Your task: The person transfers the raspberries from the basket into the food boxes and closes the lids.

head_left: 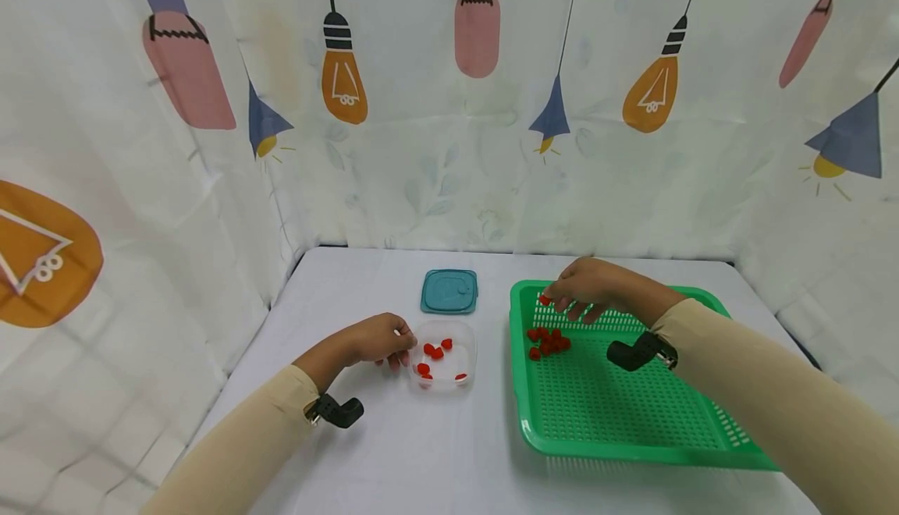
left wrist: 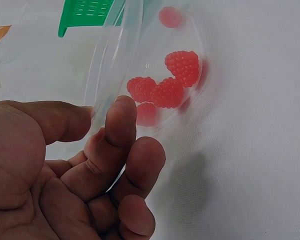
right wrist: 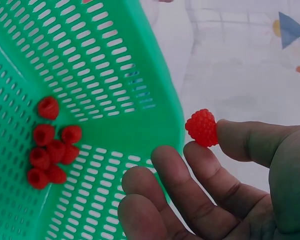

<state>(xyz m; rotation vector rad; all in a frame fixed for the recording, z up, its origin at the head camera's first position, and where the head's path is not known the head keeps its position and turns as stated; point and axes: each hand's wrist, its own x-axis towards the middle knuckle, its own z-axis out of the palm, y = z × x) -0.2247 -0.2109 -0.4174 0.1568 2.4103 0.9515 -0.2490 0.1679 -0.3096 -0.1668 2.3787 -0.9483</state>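
Note:
My right hand pinches a red raspberry between thumb and index finger, above the far left corner of a green basket. Its other fingers are loosely bent. Several more raspberries lie clustered inside the basket on its left side. On the left, my left hand holds the rim of a small clear plastic container between thumb and index finger. Several raspberries lie in that container, spread over its bottom.
Behind the clear container, a teal lid lies flat on the white-covered table. A curtain printed with lamps and bulbs surrounds the table at the back and sides. The basket takes up much of the table's right side.

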